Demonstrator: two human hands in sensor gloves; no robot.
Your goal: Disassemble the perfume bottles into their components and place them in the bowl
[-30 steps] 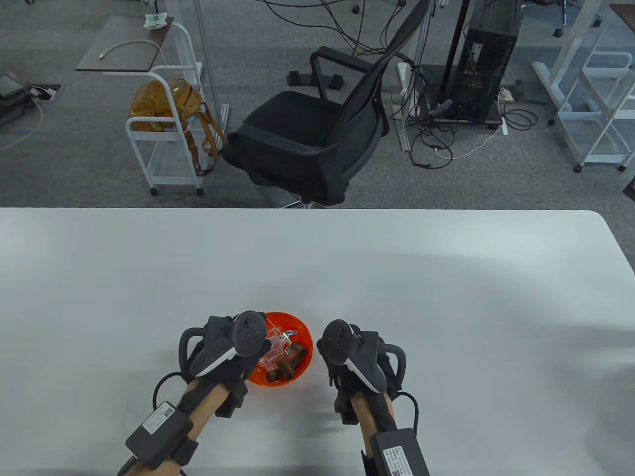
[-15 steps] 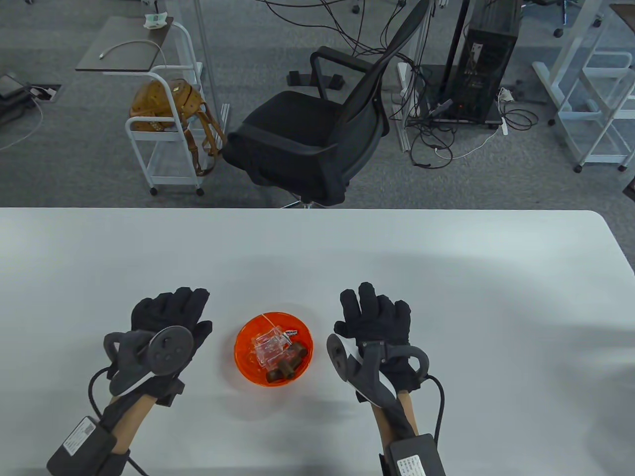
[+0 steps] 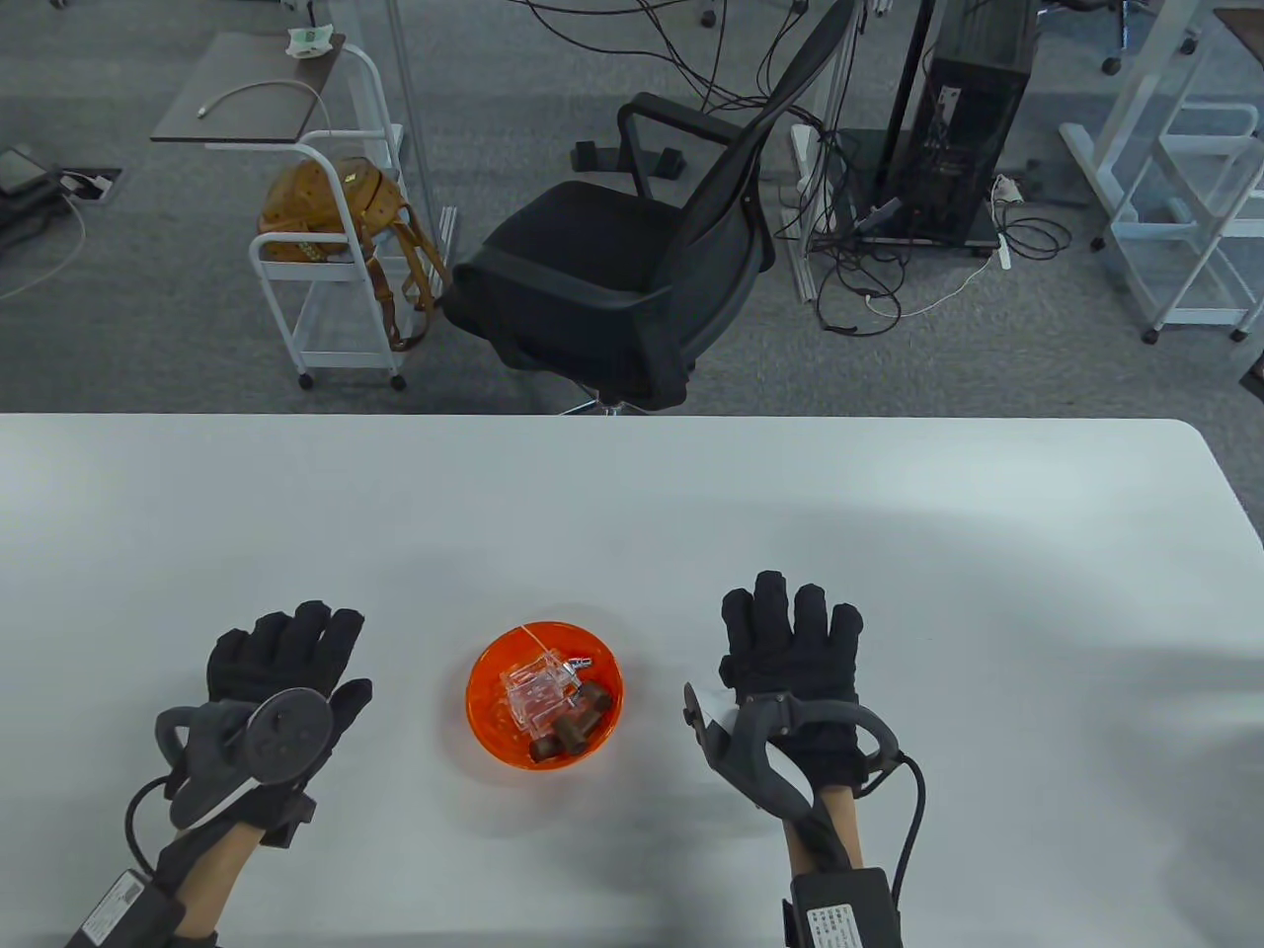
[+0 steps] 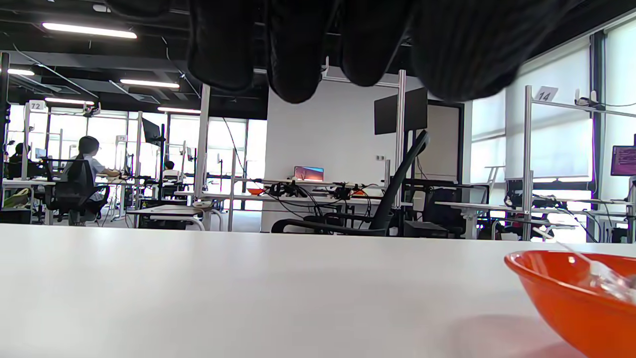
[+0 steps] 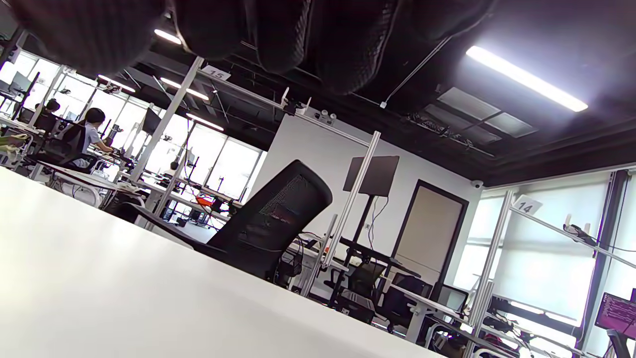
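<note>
Flanking orange bowl (image 3: 491, 716) of bottle parts (image 3: 553, 703): left hand (image 3: 281, 657), right hand (image 3: 790, 652), both flat, empty; chair (image 3: 632, 267) beyond table (image 3: 632, 513).

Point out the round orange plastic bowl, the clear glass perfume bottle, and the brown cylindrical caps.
round orange plastic bowl (image 3: 481, 713): table view, left inner wall.
clear glass perfume bottle (image 3: 533, 692): table view, body's middle.
brown cylindrical caps (image 3: 570, 733): table view, middle cap's side.

one bowl (image 3: 494, 713), two gloved hands (image 3: 281, 657), one chair (image 3: 612, 286)

A black office chair (image 3: 632, 286) stands on grey carpet (image 3: 148, 326) beyond the white table (image 3: 632, 513).
</note>
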